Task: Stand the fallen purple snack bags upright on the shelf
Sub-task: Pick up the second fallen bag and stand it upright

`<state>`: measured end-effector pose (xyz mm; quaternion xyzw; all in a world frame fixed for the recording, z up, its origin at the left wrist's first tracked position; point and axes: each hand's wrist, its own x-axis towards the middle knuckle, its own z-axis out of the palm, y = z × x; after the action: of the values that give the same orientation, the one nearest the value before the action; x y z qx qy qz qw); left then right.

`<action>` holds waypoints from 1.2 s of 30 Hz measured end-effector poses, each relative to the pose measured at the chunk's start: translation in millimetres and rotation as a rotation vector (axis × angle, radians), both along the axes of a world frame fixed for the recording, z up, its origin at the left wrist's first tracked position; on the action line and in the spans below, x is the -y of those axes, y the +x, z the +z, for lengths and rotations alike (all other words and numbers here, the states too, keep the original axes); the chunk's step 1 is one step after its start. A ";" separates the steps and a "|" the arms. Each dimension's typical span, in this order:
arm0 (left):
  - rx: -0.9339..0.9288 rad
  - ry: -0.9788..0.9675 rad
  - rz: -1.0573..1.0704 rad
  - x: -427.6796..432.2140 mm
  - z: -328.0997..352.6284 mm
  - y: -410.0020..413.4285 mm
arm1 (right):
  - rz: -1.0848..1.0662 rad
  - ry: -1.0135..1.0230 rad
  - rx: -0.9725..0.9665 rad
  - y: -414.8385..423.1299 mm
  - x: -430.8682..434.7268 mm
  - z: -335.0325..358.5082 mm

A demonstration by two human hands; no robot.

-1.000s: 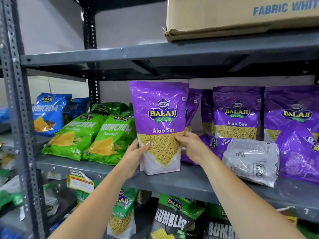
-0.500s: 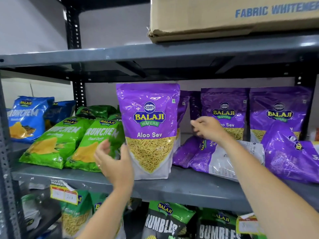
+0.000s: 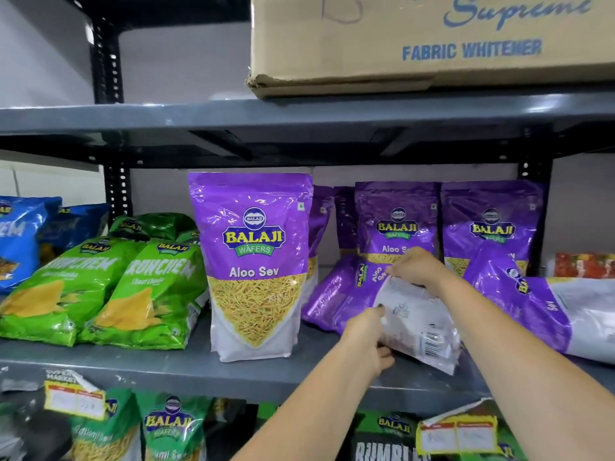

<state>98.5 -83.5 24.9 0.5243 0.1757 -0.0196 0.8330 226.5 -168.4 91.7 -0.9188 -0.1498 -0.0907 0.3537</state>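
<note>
One purple Aloo Sev bag (image 3: 254,261) stands upright on the grey shelf (image 3: 199,371), free of my hands. To its right a fallen purple bag (image 3: 346,291) lies on its back with its white base towards me. My left hand (image 3: 366,341) grips that bag's lower near edge. My right hand (image 3: 416,266) holds its upper far edge. Another fallen purple bag (image 3: 529,304) lies further right. Two upright purple bags (image 3: 396,221) (image 3: 492,221) stand behind.
Green Crunchem bags (image 3: 100,287) lean at the left, with blue bags (image 3: 23,237) beyond. A cardboard box (image 3: 432,44) sits on the shelf above. A red pack (image 3: 585,264) shows at far right. Green and black bags (image 3: 169,427) fill the shelf below.
Both hands let go of the upright bag, which stays standing. They moved right and took hold of the fallen bag beside it. The view shifted right and closer.
</note>
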 end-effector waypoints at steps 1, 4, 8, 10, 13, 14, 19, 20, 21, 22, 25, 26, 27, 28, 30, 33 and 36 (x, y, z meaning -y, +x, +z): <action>0.009 -0.001 0.066 1.6 -1.5 1.7 | -0.003 0.106 0.010 -2.7 3.0 1.3; 0.066 -0.047 0.213 4.6 -4.7 6.9 | 0.007 0.373 0.061 -15.5 13.4 3.3; 0.238 0.111 0.431 -1.0 -13.7 34.4 | 0.118 0.773 0.150 -35.0 23.9 -6.3; 0.363 0.188 0.485 -2.5 -0.1 25.6 | 0.116 0.954 0.092 -40.3 27.2 -14.2; 0.486 0.225 0.484 -9.0 12.3 23.1 | 0.182 1.210 -0.112 -41.7 35.4 -24.7; 0.514 0.235 0.466 -11.7 13.3 23.4 | 0.232 1.256 -0.140 -42.4 38.4 -28.0; 0.580 0.316 0.376 -22.5 8.0 22.4 | 0.306 1.252 -0.089 -46.1 49.5 -42.9; 0.583 0.330 0.363 -23.7 7.0 22.3 | 0.293 1.263 -0.098 -44.1 52.1 -44.5; 0.581 0.341 0.356 -25.8 5.7 23.8 | 0.281 1.282 -0.116 -43.1 55.1 -45.1; 0.577 0.346 0.355 -27.3 5.4 25.6 | 0.270 1.310 -0.135 -42.4 57.9 -44.4; 0.569 0.335 0.397 -29.3 6.8 28.0 | 0.225 1.346 -0.129 -38.6 66.6 -42.7; 0.563 0.324 0.411 -29.9 7.0 30.1 | 0.212 1.346 -0.124 -38.5 67.3 -42.5; 0.563 0.315 0.422 -29.3 6.1 31.6 | 0.200 1.343 -0.119 -38.9 68.0 -43.9; 0.563 0.305 0.432 -30.1 5.3 33.3 | 0.196 1.344 -0.124 -39.7 67.1 -44.9; 0.566 0.295 0.453 -31.6 4.5 37.1 | 0.206 1.346 -0.133 -41.5 66.6 -46.0; 0.582 0.334 0.487 -31.0 2.7 38.1 | 0.229 1.332 -0.152 -45.4 66.0 -45.2; 0.653 0.552 0.627 -22.8 -5.1 31.8 | 0.295 1.360 -0.291 -46.0 59.9 -45.7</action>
<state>130.2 -60.7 19.8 0.6252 0.0540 0.4416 0.6412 180.5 -228.3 46.0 -0.4672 -0.1339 0.0082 0.8739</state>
